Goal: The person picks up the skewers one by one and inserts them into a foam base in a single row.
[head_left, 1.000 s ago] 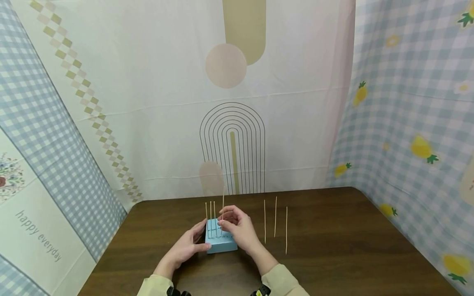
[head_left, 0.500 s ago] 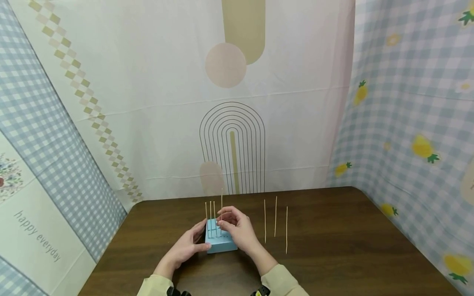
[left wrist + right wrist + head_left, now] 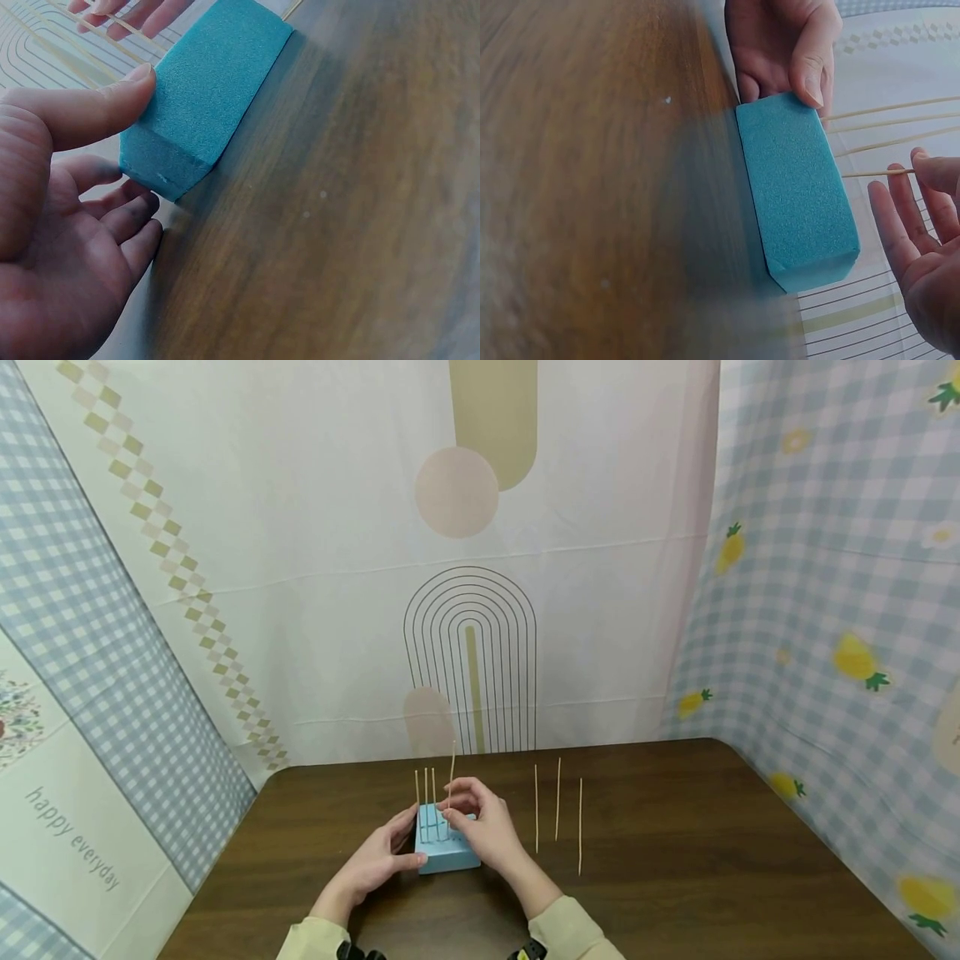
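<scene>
Gripping a blue block (image 3: pixel 448 862) by its left end with the left hand (image 3: pixel 381 852), pressing the thumb to the near face and setting a finger against the end. Pinching a thin stick (image 3: pixel 453 764) between thumb and fingers of the right hand (image 3: pixel 486 827), just above the block, and keeping it almost upright, with the top leaning slightly to the right. Reaching down to the block's top with its lower part in the right wrist view; not being able to tell the depth of the tip. Wearing cream sleeves (image 3: pixel 572 928) and black straps at both wrists.

Sitting flat on the desk (image 3: pixel 675 860) between both hands. Looking light blue from the head, deeper teal from the wrists; showing a matte, grainy, foam-like surface, straight edges and small dark holes along the top. Bearing three upright sticks (image 3: pixel 427 785) close together near its left side, matching the pinched one in pale straw colour but ending lower.

Seeing three loose sticks (image 3: pixel 558 802) on the desk, right of the right hand, lying apart, roughly parallel and slightly wavy.

Showing dark brown grain and rounded far corners on the desk. Backing it with a printed white cloth (image 3: pixel 337 610), flanking it with blue-checked cloths (image 3: pixel 817 568).
</scene>
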A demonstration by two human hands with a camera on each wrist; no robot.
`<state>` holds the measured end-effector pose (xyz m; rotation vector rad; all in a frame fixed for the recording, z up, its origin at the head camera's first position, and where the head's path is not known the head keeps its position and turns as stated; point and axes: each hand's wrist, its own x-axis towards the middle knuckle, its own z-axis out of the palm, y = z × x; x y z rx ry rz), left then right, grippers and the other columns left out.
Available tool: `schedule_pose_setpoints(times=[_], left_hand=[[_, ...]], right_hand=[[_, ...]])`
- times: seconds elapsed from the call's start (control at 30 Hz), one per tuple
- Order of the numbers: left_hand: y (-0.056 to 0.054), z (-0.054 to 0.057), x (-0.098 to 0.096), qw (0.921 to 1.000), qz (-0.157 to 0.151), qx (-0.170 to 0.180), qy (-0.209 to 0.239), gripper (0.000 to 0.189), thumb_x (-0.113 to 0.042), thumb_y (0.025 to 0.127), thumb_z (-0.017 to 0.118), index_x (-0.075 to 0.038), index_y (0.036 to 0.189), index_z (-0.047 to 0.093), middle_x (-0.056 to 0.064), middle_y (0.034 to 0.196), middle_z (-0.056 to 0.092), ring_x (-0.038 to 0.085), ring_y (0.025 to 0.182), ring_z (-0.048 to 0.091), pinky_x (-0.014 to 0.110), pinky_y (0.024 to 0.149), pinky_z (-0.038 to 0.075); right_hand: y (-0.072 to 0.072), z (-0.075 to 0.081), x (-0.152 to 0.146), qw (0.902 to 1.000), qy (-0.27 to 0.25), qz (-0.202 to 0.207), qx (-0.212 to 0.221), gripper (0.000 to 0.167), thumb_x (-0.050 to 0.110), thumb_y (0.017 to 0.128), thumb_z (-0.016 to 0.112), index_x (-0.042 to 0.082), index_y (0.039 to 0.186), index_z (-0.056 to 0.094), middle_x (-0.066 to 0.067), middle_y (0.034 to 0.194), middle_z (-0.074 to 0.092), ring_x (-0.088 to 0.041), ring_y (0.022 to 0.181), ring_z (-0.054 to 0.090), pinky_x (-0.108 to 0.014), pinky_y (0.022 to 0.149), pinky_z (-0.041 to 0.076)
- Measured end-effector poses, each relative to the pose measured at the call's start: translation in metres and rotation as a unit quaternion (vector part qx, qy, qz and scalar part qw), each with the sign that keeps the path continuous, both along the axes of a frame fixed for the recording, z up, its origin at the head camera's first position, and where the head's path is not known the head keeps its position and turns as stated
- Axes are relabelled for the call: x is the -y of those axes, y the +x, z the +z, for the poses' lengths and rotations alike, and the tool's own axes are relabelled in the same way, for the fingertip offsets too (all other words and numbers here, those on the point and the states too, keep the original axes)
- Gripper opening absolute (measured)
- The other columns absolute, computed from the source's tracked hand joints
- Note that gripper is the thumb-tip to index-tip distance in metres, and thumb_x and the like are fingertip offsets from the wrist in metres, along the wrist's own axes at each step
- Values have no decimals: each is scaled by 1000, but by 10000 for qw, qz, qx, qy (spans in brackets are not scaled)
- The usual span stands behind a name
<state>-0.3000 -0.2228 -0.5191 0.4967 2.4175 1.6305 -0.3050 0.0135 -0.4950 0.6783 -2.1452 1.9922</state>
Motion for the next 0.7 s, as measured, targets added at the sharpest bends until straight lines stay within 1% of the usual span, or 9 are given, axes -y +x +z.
schedule_pose_setpoints(times=[0.2, 0.33, 0.4, 0.47, 0.6, 0.7], left_hand=[[-1, 0, 0, 10000, -48, -50, 49, 93, -12, 93, 82, 7, 166, 27, 29, 172, 23, 49, 157, 25, 61, 125, 23], [-1, 0, 0, 9999, -92, -68, 44, 93, -13, 94, 82, 7, 166, 27, 29, 172, 23, 49, 157, 24, 61, 125, 23], [-1, -1, 0, 9999, -89, -65, 16, 93, -14, 94, 82, 6, 166, 27, 28, 172, 24, 49, 157, 25, 61, 125, 23], [-1, -1, 0, 9999, -80, -65, -10, 93, -15, 94, 82, 6, 166, 27, 28, 172, 24, 48, 157, 26, 61, 125, 24], [-1, -2, 0, 10000, -65, -41, -2, 93, -15, 94, 82, 5, 166, 27, 28, 172, 24, 48, 157, 25, 62, 125, 23], [-1, -2, 0, 10000, -83, -38, 29, 93, -15, 94, 82, 6, 166, 27, 29, 172, 23, 50, 157, 24, 63, 125, 23]], right_hand=[[-2, -2, -1, 9999, 44, -30, -108, 22, 2, 98, 75, 6, 120, 70, -11, 105, 78, -31, 92, 75, -25, 75, 59], [-3, -2, -2, 9987, 415, -87, -283, 20, 3, 98, 76, 9, 118, 73, -2, 103, 78, -21, 93, 74, -27, 81, 58], [-2, -2, -3, 9973, 635, -123, -349, 20, 6, 98, 77, 12, 117, 75, 1, 102, 78, -15, 93, 73, -29, 84, 58], [-2, -3, -3, 9961, 781, -136, -379, 19, 8, 99, 77, 14, 117, 76, 2, 102, 78, -11, 92, 72, -30, 85, 57], [-3, -5, -3, 9953, 872, -145, -387, 16, 12, 99, 78, 16, 114, 77, -2, 102, 78, -11, 91, 71, -32, 84, 57], [-3, -6, -3, 9948, 933, -184, -367, 13, 13, 98, 80, 16, 111, 77, -1, 101, 78, -11, 91, 71, -31, 84, 57]])
